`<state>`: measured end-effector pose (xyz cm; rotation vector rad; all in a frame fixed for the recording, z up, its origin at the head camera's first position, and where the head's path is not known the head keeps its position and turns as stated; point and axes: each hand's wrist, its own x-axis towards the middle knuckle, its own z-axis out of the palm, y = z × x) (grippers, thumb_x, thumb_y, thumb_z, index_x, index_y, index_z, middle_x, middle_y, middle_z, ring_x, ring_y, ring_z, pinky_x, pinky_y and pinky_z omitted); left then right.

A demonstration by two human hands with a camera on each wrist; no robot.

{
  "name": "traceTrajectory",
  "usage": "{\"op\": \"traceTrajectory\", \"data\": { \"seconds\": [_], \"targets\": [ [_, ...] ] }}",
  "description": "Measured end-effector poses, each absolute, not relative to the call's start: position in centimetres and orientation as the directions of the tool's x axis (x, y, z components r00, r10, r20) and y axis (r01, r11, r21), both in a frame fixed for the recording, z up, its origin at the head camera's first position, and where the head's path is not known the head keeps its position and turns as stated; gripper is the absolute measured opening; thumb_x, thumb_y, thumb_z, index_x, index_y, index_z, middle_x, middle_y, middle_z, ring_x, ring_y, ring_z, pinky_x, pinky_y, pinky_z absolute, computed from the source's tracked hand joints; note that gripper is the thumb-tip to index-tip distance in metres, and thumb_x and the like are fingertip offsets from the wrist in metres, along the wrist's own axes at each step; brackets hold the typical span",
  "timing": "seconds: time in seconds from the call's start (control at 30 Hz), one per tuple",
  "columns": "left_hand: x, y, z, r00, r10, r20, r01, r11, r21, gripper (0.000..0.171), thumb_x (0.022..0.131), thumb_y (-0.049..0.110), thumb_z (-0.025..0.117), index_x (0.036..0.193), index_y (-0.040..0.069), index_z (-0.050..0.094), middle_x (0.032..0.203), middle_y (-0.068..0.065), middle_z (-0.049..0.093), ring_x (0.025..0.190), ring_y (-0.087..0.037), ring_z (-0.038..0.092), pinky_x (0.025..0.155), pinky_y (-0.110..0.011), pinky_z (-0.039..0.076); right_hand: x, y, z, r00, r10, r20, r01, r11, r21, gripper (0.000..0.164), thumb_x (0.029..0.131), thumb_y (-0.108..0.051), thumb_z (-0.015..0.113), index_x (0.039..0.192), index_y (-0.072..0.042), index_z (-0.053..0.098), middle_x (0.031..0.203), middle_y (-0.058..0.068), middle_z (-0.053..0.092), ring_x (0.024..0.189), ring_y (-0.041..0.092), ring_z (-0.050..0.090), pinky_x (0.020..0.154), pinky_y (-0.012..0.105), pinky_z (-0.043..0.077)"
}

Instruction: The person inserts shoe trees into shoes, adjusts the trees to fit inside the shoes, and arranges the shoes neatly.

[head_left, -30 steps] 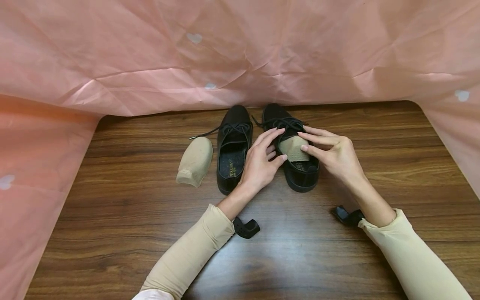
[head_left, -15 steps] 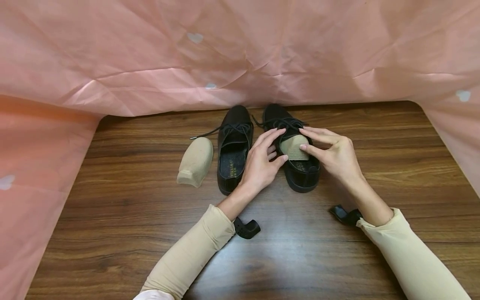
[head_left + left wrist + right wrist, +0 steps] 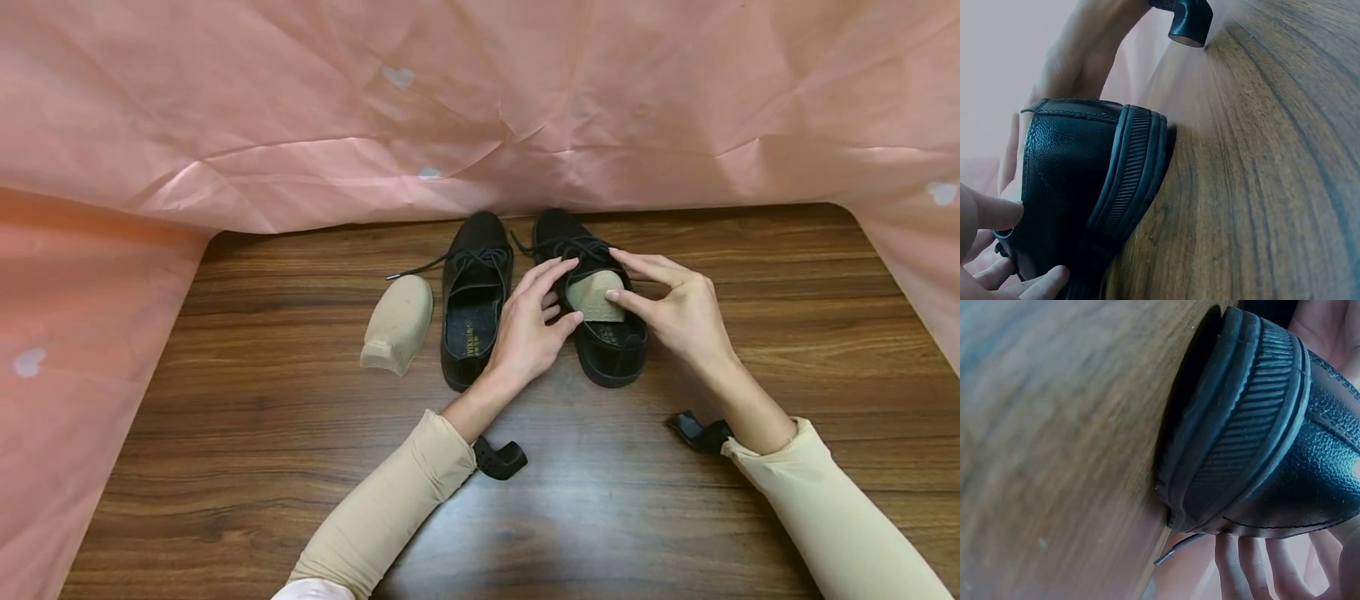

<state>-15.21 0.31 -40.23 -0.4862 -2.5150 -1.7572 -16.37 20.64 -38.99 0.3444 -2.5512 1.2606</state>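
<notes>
Two black lace-up shoes stand side by side in the head view. In the opening of the right-hand shoe [image 3: 611, 362] sits a beige moulded shoe insert [image 3: 591, 298], its front end tucked under the tongue. My left hand [image 3: 528, 325] holds that shoe's left side, thumb at the rim and fingers along the outer wall. On the other side, my right hand [image 3: 678, 312] grips the collar, with its thumb on the insert and fingertips by the laces. Fingers [image 3: 1232, 569] lie along the shoe's side in the right wrist view. The other shoe [image 3: 472, 325] has an open, unfilled mouth.
A second beige insert [image 3: 399, 323] lies on the wood-grain surface [image 3: 300, 433], left of the shoes. Pink cloth [image 3: 480, 108] hangs behind the toes and along both sides. Black wrist mounts [image 3: 501, 458] project below the wrists.
My right fingertips have shifted from the insert's front edge to the collar by the laces. The insert sits slightly straighter in the shoe. The head view has shifted a little; my left hand keeps its place.
</notes>
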Motion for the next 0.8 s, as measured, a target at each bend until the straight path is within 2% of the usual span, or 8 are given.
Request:
{"op": "traceTrajectory", "data": {
  "seconds": [0.13, 0.37, 0.5, 0.6, 0.8],
  "targets": [
    [-15.23, 0.43, -40.22, -0.949, 0.242, 0.205, 0.276, 0.315, 0.908, 0.063, 0.089, 0.001, 0.073, 0.145, 0.019, 0.052, 0.152, -0.004, 0.04, 0.123, -0.023, 0.058, 0.097, -0.03, 0.052, -16.67, 20.7, -39.02, -0.927, -0.095, 0.363, -0.345, 0.596, -0.725, 0.054, 0.08, -0.01, 0.084, 0.13, -0.025, 0.069, 0.117, 0.004, 0.071, 0.097, -0.008, 0.061, 0.083, 0.013, 0.049],
    [-15.21, 0.51, -40.12, -0.952, 0.243, 0.187, 0.26, 0.318, 0.912, 0.063, 0.089, 0.0, 0.073, 0.145, 0.02, 0.052, 0.153, -0.003, 0.04, 0.122, -0.024, 0.059, 0.096, -0.031, 0.052, -16.92, 20.38, -38.69, -0.936, -0.107, 0.335, -0.338, 0.531, -0.777, 0.055, 0.08, 0.0, 0.081, 0.132, -0.013, 0.066, 0.116, 0.013, 0.068, 0.092, -0.005, 0.063, 0.079, 0.013, 0.054],
    [-15.19, 0.43, -40.09, -0.952, 0.245, 0.184, 0.258, 0.316, 0.913, 0.064, 0.089, 0.0, 0.072, 0.146, 0.02, 0.052, 0.153, -0.003, 0.039, 0.123, -0.025, 0.058, 0.097, -0.031, 0.052, -16.76, 20.12, -38.47, -0.939, -0.105, 0.326, -0.329, 0.544, -0.772, 0.053, 0.08, 0.003, 0.08, 0.13, -0.006, 0.066, 0.114, 0.016, 0.068, 0.093, -0.005, 0.062, 0.079, 0.013, 0.054],
    [-15.18, 0.36, -40.06, -0.953, 0.243, 0.182, 0.256, 0.318, 0.913, 0.064, 0.089, 0.0, 0.072, 0.146, 0.02, 0.052, 0.153, -0.003, 0.039, 0.123, -0.025, 0.058, 0.096, -0.031, 0.053, -16.82, 20.07, -38.44, -0.944, -0.105, 0.314, -0.318, 0.555, -0.769, 0.052, 0.081, 0.002, 0.08, 0.13, -0.008, 0.067, 0.114, 0.014, 0.068, 0.093, -0.004, 0.062, 0.08, 0.015, 0.054],
    [-15.2, 0.29, -40.02, -0.954, 0.234, 0.186, 0.255, 0.313, 0.915, 0.064, 0.088, 0.0, 0.073, 0.145, 0.02, 0.053, 0.153, -0.003, 0.04, 0.122, -0.025, 0.059, 0.095, -0.031, 0.053, -17.19, 20.21, -38.55, -0.95, -0.108, 0.292, -0.302, 0.551, -0.778, 0.053, 0.081, -0.007, 0.083, 0.13, -0.019, 0.068, 0.114, 0.007, 0.068, 0.093, 0.0, 0.064, 0.081, 0.017, 0.055]
  ]
}}
